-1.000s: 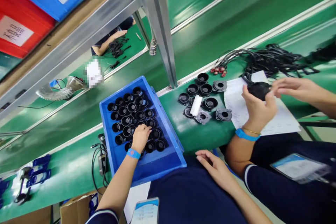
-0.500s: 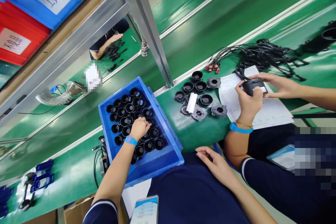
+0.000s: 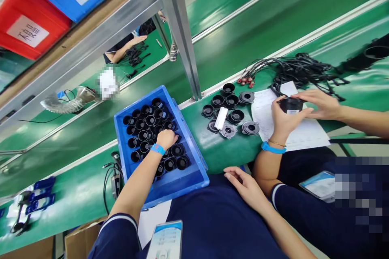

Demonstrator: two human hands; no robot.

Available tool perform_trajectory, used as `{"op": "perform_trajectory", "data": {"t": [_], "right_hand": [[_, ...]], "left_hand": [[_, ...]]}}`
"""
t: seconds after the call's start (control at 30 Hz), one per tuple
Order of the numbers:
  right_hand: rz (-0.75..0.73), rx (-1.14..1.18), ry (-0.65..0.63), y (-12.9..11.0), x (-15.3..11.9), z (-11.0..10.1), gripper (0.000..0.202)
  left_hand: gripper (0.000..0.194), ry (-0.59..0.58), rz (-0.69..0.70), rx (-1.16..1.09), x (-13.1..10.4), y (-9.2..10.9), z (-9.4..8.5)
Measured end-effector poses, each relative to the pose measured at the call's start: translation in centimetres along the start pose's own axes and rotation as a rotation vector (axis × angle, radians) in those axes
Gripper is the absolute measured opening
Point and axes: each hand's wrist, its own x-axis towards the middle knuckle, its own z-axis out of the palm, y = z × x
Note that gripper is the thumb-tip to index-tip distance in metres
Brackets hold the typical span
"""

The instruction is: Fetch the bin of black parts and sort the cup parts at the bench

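Note:
My left hand [image 3: 166, 139], with a blue band at its wrist, reaches into the blue bin [image 3: 196, 151]. Its fingers curl down round one of the black cylindrical cups in the bin and hide most of that cup. Several similar black cups [image 3: 182, 162] stand in rows around it, their round mouths up. Close to my body, my right hand [image 3: 243, 184] rests on my dark blue clothing with its fingers loosely stretched out and holds nothing.
At right, a co-worker's two hands [image 3: 293, 115] hold a black round part [image 3: 291, 105] over printed sheets [image 3: 306, 135]. Loose black housings [image 3: 232, 101] and a white roll [image 3: 221, 118] lie right of the bin; black cables [image 3: 299, 68] behind. A metal post [image 3: 182, 36] rises beyond.
The view has shifted slightly. My left hand has moved a little within the bin, toward its far right side. My right hand stays put. The co-worker has turned the black part.

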Motion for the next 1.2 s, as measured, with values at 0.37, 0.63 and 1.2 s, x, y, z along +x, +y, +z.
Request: {"op": "perform_trajectory", "data": {"t": [0.37,0.63,1.2], "right_hand": [[-0.409,-0.673,0.496,-2.0,8.8,-3.7,0.036],[-0.378,-0.701,0.353,-2.9,13.0,-4.8,0.033],[-0.040,0.807,0.106,-2.1,6.2,-4.4,0.044]], "left_hand": [[0.031,0.101,0.120,-0.014,-1.7,0.5,2.2],[0.039,0.270,-0.051,-0.190,-3.3,0.5,2.9],[0.030,0.508,-0.061,-0.614,-6.6,2.4,6.0]]}}
